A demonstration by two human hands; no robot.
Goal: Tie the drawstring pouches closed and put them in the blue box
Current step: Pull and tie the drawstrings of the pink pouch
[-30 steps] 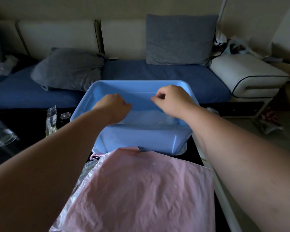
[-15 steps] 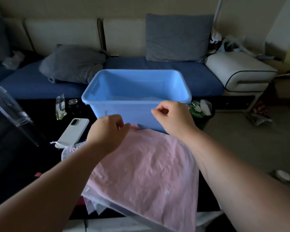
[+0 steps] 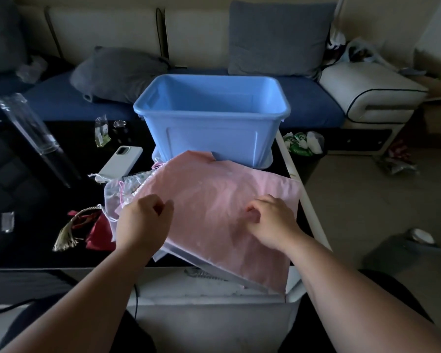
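Left hand (image 3: 145,220) and right hand (image 3: 273,221) rest curled on the pink pouch (image 3: 214,200), centre frame, just below the blue box (image 3: 211,138); whether they pinch it I cannot tell. It overhangs the bench (image 3: 36,250) edge: a careless tug could slide it off.

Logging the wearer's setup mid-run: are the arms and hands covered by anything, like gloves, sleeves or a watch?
Both the left hand and right hand are bare: no gloves, rings or watch show. The left forearm and right forearm are bare too, with no sleeve in view.
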